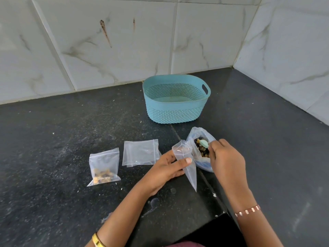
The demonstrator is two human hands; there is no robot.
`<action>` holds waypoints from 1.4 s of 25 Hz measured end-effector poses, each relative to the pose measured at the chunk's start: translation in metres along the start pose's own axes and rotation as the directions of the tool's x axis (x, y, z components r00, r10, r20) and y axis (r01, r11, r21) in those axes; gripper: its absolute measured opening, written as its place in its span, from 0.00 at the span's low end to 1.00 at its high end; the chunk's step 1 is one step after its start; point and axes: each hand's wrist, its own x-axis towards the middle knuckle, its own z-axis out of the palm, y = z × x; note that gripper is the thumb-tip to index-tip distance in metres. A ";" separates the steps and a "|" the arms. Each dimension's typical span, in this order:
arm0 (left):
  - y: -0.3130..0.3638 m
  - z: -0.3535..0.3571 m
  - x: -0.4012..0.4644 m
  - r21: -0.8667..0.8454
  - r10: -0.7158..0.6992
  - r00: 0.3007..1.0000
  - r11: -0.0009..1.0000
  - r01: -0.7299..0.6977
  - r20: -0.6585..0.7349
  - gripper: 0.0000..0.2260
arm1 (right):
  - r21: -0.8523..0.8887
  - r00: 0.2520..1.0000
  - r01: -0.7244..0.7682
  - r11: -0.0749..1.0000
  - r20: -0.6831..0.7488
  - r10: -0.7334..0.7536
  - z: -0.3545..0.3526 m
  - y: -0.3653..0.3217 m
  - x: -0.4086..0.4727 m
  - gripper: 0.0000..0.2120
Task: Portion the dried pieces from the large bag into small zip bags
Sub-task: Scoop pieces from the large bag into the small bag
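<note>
The large clear bag (196, 134) lies open on the dark counter, with brown and dark dried pieces (201, 150) showing inside. My right hand (226, 157) holds a pale green spoon (203, 143) whose bowl is over the pieces in the bag's mouth. My left hand (167, 168) grips a small zip bag (187, 163) upright beside the large bag, thumb pressed on its front; its mouth is open at the top. A filled small zip bag (104, 168) lies to the left with pieces at its bottom. A few empty small zip bags (140, 152) lie stacked flat between.
A teal perforated basket (175, 111) stands behind the bags, near the tiled wall. White marble-patterned tiles form a corner at the right. The dark speckled counter (53, 157) has a seam running toward me under the large bag. Crumbs dot the surface.
</note>
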 end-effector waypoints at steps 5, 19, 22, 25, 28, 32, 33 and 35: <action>-0.006 0.000 0.007 -0.120 -0.003 1.000 0.993 0.000 -0.029 0.17 | 0.123 0.998 0.050 0.991 0.043 -0.056 0.002 0.009 -0.003 0.01; -0.010 0.002 0.009 -0.270 -0.018 0.999 0.963 0.004 -0.051 0.19 | 0.191 0.995 -0.055 0.980 0.087 0.038 0.000 0.013 0.011 0.02; -0.009 0.003 0.011 -0.280 -0.015 0.998 0.960 -0.003 -0.060 0.19 | 0.228 0.996 -0.081 0.970 0.050 0.072 -0.003 0.018 0.015 0.03; -0.008 0.002 0.010 -0.277 -0.021 0.998 0.961 0.004 -0.057 0.20 | 0.126 1.000 0.007 0.992 -0.024 -0.004 0.000 0.015 0.012 0.04; -0.009 0.001 0.010 -0.269 -0.038 0.999 0.963 0.027 -0.035 0.22 | 0.052 0.998 0.040 0.998 0.051 -0.042 0.007 0.009 0.007 0.06; -0.010 0.000 0.011 -0.284 -0.043 0.999 0.958 0.034 -0.026 0.20 | 0.050 0.987 -0.032 0.998 0.158 0.023 0.000 0.010 0.011 0.04; -0.010 0.000 0.011 -0.291 -0.044 0.999 0.956 0.033 -0.032 0.20 | 0.051 0.992 -0.019 0.999 0.129 0.012 -0.006 0.012 0.011 0.03; -0.010 0.001 0.011 -0.303 -0.049 0.998 0.952 0.035 -0.038 0.20 | -0.011 0.997 0.028 1.000 0.078 -0.027 -0.013 0.011 0.012 0.11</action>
